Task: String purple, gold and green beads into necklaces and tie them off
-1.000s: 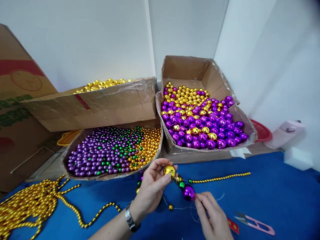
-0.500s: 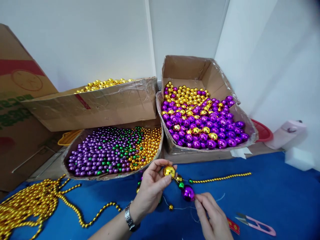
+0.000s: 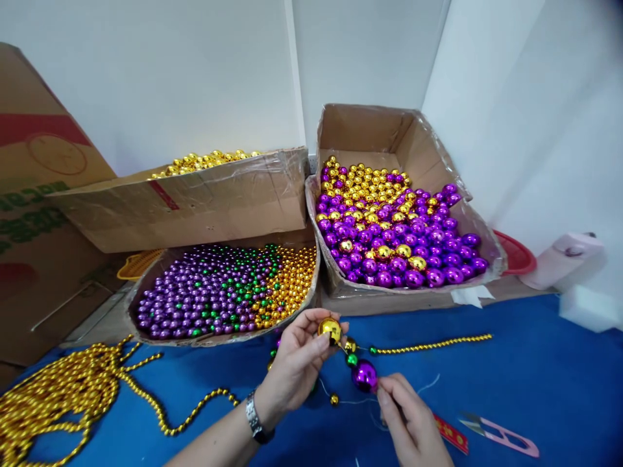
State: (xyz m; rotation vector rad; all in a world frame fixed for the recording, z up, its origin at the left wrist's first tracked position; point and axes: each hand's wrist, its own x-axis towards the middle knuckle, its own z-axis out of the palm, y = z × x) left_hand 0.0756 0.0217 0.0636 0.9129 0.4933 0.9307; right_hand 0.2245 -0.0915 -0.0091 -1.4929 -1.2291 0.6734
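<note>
Pinching shiny gold plastic ball [image 3: 330, 329] in left hand [image 3: 295, 370], right hand [image 3: 407, 418] gripping thread by glossy purple ball [image 3: 365, 375] near tabletop's front edge; risking beads sliding off slack thread.

Gold bead pile [image 3: 53, 402] cut off left

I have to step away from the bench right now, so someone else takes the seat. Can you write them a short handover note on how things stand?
Left hand: pinches the large gold bead at the upper end of the strand.
Right hand: fingertips at the large purple bead, on the thread below it.
On the strand so far: gold bead, a small gold and a green bead, then the purple one.
A thin gold bead string runs off to the right on the blue cloth.
Loose beads: mixed small ones in the low box, larger ones in the right box.
Snips lie at the right, untouched.
Left: the thread end hangs loose.
</note>
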